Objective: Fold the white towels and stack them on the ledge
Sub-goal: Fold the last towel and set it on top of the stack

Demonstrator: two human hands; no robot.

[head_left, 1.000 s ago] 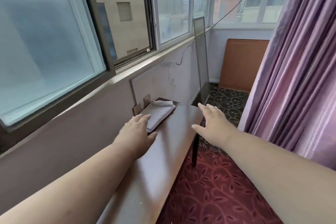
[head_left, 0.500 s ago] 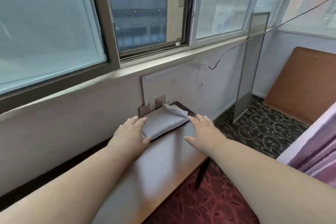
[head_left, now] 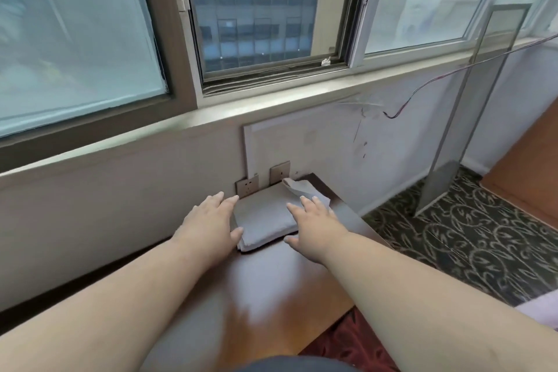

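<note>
White towels (head_left: 265, 216) are seen as a folded stack at the far end of the wooden ledge (head_left: 271, 290), pushed up near the wall just below two wall sockets (head_left: 247, 186). How many layers are in the stack cannot be told. One corner (head_left: 297, 186) at the far right is flipped up and loose; the rest lies flat.

Step in hand, as judged: the stack is being squared and pressed down. To do it well, both sides should be nudged inward evenly so the edges line up, the raised corner should be smoothed flat or tucked under, and pressure should be kept downward, not sideways, so the layers are not slid apart. The stack should be kept off the front edge of the ledge.

Left hand (head_left: 208, 223): fingers (head_left: 225, 201) are straight and close together, laid along the left edge of the stack, thumb at its near-left corner. Nothing is gripped; only contact or near-contact at the side is seen.

Right hand (head_left: 317, 228): fingers (head_left: 308, 204) are spread and slightly relaxed, laid flat over the right part of the towel top, thumb at the near edge. Nothing is pinched or curled round; full pressing contact cannot be confirmed.

Patterned carpet (head_left: 471, 238) lies past the ledge end.
</note>
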